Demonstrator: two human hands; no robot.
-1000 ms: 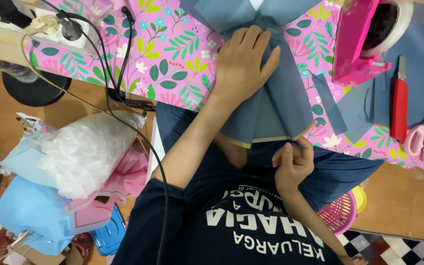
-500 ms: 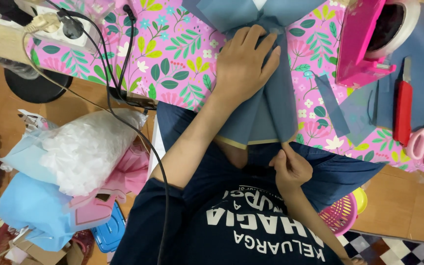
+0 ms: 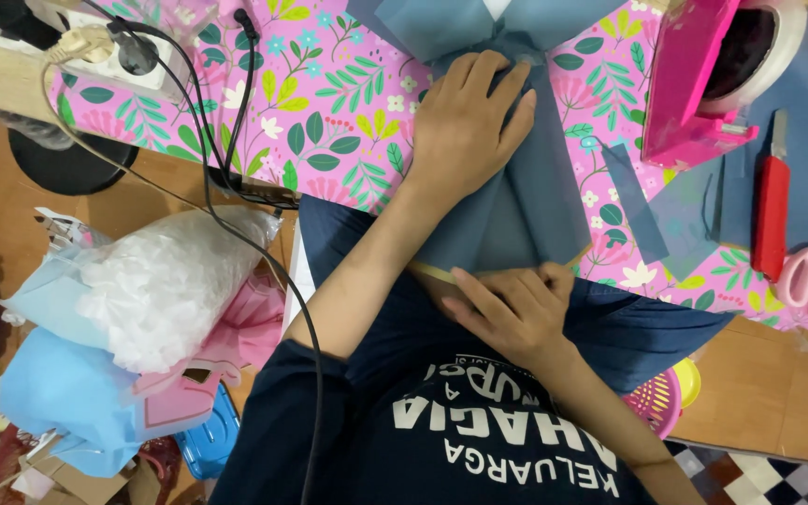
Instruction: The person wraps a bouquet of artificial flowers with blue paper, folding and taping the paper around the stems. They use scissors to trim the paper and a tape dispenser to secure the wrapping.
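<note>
We list matt grey-blue paper [image 3: 516, 210], smooth, folded flat on a glossy floral tablecloth [image 3: 329, 122]. Right of the paper we note a glossy pink plastic tape dispenser [image 3: 694, 84]; left of it, crinkly white plastic bags [image 3: 165, 281].

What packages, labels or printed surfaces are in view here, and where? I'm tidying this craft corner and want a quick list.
Clear plastic bag: left of the person, on the pile; bulging with white stuffing.
Light blue bag: beneath it, soft and crumpled.
Pink package: between the bags and the left arm, folded and flat.
Shirt print: on the dark navy shirt, white block letters.
No screens or signs.
</note>
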